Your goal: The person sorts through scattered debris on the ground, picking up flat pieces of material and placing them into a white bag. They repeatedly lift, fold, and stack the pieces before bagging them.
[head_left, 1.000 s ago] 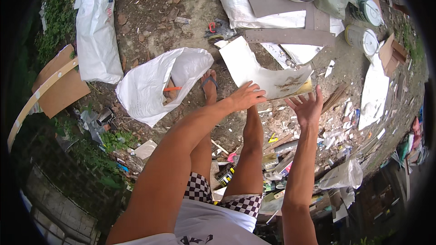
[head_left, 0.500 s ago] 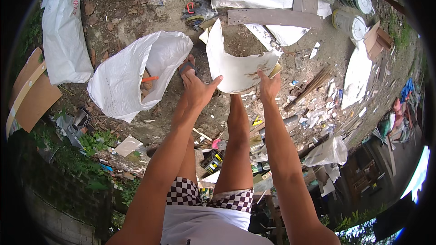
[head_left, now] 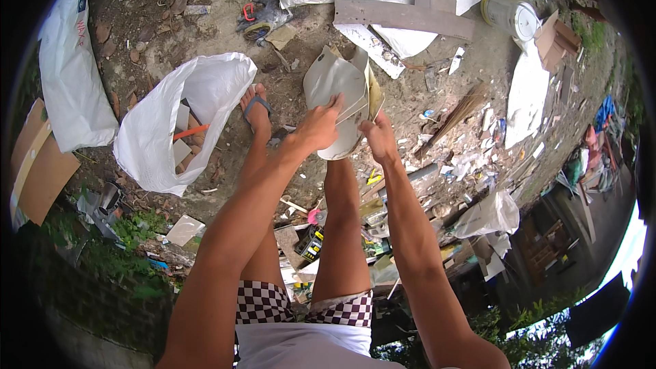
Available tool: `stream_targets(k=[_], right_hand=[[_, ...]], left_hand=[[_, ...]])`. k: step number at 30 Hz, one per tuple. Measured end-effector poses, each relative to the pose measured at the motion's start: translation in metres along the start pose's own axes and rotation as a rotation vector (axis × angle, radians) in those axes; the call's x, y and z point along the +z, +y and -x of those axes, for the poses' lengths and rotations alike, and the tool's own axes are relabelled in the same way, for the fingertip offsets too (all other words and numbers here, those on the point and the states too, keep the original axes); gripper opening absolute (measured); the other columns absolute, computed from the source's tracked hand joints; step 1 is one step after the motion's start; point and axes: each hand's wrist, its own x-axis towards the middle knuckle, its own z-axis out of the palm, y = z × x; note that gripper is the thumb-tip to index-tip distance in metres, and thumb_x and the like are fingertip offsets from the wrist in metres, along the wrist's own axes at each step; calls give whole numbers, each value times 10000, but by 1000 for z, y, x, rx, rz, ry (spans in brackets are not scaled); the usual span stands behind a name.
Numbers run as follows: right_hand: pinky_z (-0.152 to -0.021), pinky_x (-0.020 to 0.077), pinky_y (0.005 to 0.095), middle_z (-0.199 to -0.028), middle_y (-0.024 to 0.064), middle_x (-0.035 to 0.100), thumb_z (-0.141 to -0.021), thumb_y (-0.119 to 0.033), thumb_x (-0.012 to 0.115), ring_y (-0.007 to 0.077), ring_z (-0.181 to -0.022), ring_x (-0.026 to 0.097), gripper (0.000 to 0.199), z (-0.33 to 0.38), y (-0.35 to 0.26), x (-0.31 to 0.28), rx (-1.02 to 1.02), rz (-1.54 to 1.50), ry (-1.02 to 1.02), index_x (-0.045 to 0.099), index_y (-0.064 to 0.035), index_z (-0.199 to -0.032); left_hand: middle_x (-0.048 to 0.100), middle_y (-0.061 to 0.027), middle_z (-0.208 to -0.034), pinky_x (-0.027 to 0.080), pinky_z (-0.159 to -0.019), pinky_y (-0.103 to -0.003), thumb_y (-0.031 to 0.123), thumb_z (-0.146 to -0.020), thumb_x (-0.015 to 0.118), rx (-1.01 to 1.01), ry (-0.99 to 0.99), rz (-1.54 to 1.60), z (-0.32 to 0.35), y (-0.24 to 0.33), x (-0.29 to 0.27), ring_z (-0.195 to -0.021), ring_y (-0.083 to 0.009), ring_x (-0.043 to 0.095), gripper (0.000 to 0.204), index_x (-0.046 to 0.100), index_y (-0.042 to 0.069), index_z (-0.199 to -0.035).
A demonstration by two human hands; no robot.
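A whitish, stained sheet [head_left: 326, 80] of thin stiff material, with a yellowish layer along its right side, is held over my right leg, folded or curled together. My left hand [head_left: 319, 125] is closed on its near left part, fingertips against its surface. At the near right edge, my right hand [head_left: 380, 139] grips it with the thumb on top and the fingers hidden underneath. Left of my hands a white sack [head_left: 154, 119] lies with its mouth open, holding flat scraps and an orange strip [head_left: 191, 132].
Beyond the sheet lie a grey glove [head_left: 273, 15] and a tape roll [head_left: 257, 30]. Long grey boards [head_left: 403, 18] rest on white sacking. Two buckets [head_left: 511, 16] lie far right, with a twig bundle [head_left: 454, 117] nearer. Scattered debris covers the ground around my feet.
The sheet has gone from spread in an open curve to folded together. My left hand has moved right onto its surface, and my right hand has shifted slightly left.
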Motion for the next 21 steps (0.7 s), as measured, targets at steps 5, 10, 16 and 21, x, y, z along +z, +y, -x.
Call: stream_targets(k=[5,10,16,21], right_hand=[[-1112,401,410,-1455,167,503,-854,-116,690,272,-1325,489,723,16,1,10,31,-458,140,395,-11,-1506],[-1000,486,385,-1272,206,643,-869,-154,771,263,-1125,631,584,7,2,-1,80,-306,374,541,89,-1348],[-940,539,379,-1186,190,697,-875,32,700,267,-1059,683,410,20,44,-24,-114,-366,316,603,149,-1255],[-979,540,389,-1303,221,639,-886,52,702,292,-1144,657,495,31,55,-10,-87,-587,217,530,161,-1337]], left_hand=[[420,-289,-1540,527,-1009,-498,69,-765,645,11,-40,-86,-15,12,15,-1160,-463,630,848,334,-24,-1549],[429,-295,-1535,549,-990,-449,328,-742,740,-12,60,-128,-19,44,42,-1108,-416,679,856,469,-5,-1483],[352,-302,-1576,408,-1092,-515,497,-779,790,-359,193,254,10,12,61,-1316,-434,515,958,391,58,-1531],[73,-405,-1602,269,-1189,-571,565,-762,821,-394,409,98,16,-21,33,-1489,-530,166,1126,219,139,-1613]])
